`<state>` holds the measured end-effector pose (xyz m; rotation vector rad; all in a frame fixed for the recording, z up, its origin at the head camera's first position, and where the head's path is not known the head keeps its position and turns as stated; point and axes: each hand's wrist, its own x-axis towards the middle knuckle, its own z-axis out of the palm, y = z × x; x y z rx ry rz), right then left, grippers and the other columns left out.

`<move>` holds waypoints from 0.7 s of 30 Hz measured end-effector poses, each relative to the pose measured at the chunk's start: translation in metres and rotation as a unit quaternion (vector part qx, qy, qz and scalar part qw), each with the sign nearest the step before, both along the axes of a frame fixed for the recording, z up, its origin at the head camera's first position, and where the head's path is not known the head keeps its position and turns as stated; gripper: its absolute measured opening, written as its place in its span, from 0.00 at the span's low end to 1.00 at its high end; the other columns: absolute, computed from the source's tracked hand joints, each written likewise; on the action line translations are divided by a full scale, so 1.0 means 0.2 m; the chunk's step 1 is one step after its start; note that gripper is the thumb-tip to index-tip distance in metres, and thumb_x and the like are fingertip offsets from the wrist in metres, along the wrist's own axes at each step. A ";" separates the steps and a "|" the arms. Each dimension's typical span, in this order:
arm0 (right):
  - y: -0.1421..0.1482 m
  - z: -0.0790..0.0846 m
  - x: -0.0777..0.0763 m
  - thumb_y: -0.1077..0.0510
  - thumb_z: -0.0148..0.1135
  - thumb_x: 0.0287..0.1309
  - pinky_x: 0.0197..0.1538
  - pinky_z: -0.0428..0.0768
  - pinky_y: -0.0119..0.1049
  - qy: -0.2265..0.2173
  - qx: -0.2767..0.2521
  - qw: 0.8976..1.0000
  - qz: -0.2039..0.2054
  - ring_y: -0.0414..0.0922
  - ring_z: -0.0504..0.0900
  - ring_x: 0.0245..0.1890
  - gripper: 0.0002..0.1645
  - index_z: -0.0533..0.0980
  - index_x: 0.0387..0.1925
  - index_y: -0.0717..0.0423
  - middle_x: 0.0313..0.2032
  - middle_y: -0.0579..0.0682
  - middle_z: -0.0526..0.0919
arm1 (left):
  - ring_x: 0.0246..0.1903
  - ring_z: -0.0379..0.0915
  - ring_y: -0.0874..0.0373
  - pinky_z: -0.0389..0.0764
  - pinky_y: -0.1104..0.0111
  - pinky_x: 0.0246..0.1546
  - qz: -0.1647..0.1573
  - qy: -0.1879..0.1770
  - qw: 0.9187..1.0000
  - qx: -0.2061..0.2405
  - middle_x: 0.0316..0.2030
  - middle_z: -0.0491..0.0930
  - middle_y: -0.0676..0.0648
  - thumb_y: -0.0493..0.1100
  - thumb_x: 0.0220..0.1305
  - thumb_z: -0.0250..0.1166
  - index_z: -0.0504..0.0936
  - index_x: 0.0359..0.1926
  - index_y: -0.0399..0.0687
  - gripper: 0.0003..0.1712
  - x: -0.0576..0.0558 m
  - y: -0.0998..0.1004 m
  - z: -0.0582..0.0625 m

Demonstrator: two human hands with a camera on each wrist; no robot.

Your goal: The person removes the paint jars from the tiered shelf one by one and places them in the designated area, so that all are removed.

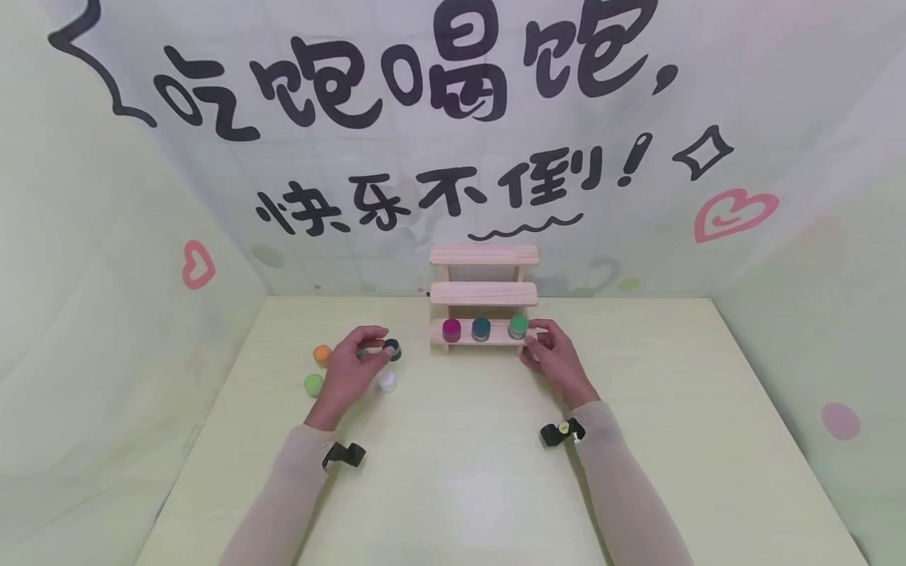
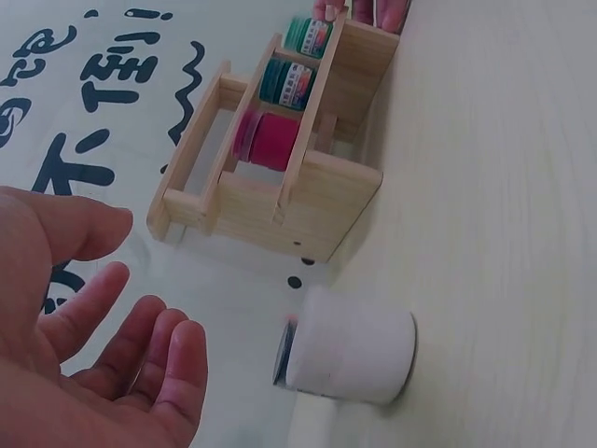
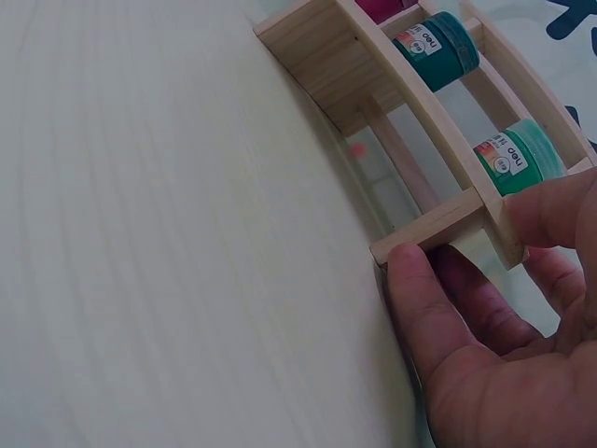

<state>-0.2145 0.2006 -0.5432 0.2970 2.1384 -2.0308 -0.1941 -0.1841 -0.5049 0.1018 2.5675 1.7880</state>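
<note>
My left hand (image 1: 354,365) hovers among small paint jars, its fingers apart and nothing between them in the left wrist view. Near its fingertips is a black-lidded jar (image 1: 392,348); a white jar (image 2: 353,345) stands closer to me. With thumb and fingers, my right hand (image 3: 504,327) grips the right end of a three-step wooden rack (image 1: 484,293). On its lowest step stand a magenta jar (image 1: 451,330), a teal jar (image 1: 481,328) and a green jar (image 1: 518,327). The green one sits beside my right fingers.
Left of my left hand are an orange jar (image 1: 322,355) and a light green jar (image 1: 313,384). Something green shows partly behind the left fingers. A printed cloth backdrop (image 1: 396,259) rises behind the pale table (image 1: 453,472), with cloth on both sides.
</note>
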 end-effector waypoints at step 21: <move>0.00 0.00 0.00 0.58 0.55 0.80 0.61 0.87 0.39 0.001 0.005 1.000 0.005 0.50 0.81 0.56 0.24 0.68 0.72 0.46 0.51 0.56 0.74 | 0.58 0.80 0.48 0.86 0.54 0.60 -0.022 0.013 1.000 -0.003 0.61 0.82 0.40 0.40 0.68 0.72 0.80 0.62 0.49 0.23 -0.13 0.32 -0.02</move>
